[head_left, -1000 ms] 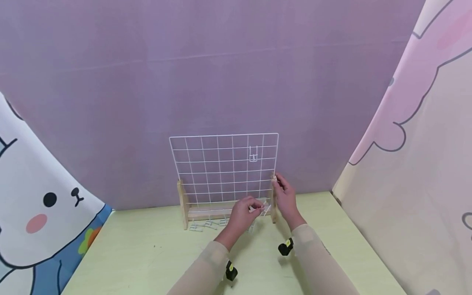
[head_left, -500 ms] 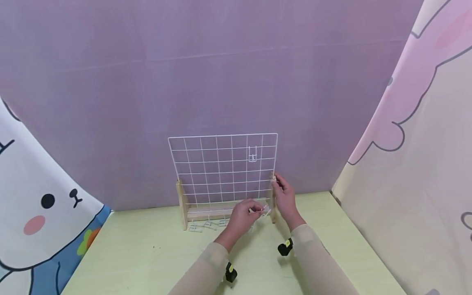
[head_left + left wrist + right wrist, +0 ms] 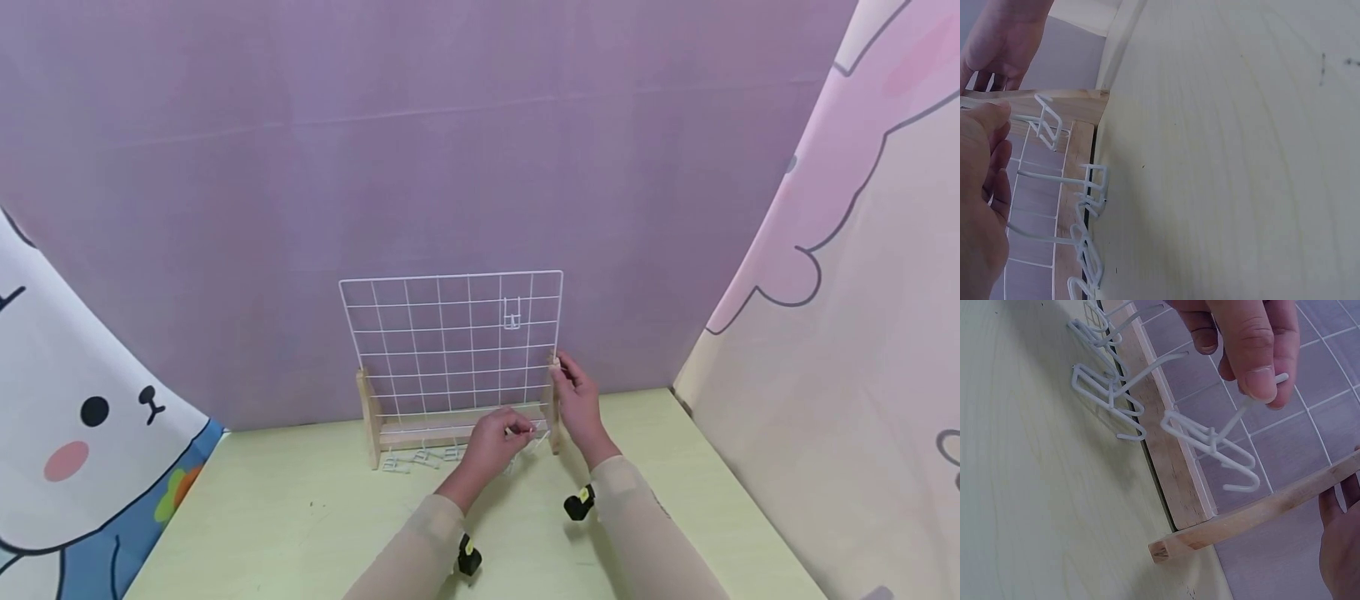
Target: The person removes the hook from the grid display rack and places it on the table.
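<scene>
A white wire grid panel [image 3: 450, 354] stands upright in a wooden stand [image 3: 369, 417]. My left hand [image 3: 487, 446] pinches the stem of a white wire hook [image 3: 1213, 440] between thumb and finger. That hook hangs apart from the grid, in front of the lower right corner, as the right wrist view shows. My right hand [image 3: 581, 408] grips the right post [image 3: 1260, 515] of the stand, thumb in front; its other fingers are partly hidden behind. One display hook [image 3: 512, 317] hangs on the grid at upper right.
Several loose white hooks [image 3: 1088, 250] lie on the pale wood-grain table [image 3: 300, 533] along the stand's front foot. A purple backdrop [image 3: 450, 150] rises behind the grid. Printed cloths [image 3: 847, 375] flank the table. Black wrist cameras [image 3: 579, 503] sit under the sleeves.
The hook in my left hand has dipped and turned slightly. My right hand stays on the post. The head view has shifted a little.
</scene>
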Demonstrator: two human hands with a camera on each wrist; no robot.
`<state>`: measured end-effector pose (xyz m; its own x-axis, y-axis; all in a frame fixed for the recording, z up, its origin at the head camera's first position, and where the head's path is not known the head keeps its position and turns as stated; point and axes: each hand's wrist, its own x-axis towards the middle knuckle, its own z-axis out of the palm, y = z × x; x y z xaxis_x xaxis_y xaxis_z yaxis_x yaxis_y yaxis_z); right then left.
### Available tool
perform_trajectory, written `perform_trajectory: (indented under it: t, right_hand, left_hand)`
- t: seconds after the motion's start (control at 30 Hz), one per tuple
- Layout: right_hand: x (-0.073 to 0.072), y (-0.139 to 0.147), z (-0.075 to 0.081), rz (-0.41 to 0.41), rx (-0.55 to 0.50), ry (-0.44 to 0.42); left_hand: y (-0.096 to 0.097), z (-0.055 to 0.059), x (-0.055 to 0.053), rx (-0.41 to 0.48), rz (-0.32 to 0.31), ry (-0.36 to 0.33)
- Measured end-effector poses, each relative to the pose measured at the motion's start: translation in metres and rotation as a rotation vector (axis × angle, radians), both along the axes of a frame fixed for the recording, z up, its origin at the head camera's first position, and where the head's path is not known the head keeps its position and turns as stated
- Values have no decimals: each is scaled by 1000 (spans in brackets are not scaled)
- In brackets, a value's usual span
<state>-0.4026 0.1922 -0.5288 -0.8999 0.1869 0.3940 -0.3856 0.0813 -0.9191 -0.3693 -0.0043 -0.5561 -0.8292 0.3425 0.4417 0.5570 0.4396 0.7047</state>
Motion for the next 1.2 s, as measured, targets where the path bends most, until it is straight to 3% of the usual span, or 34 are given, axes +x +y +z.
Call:
perform_trajectory:
  t: [0.37, 1.2]
  right_hand:
    - [4, 0, 5, 11, 12, -34]
    - [2, -1, 2, 1, 3, 11]
  left_hand:
    - [0, -5, -2, -10, -9, -19]
    - [0, -11, -6, -63, -35, -26]
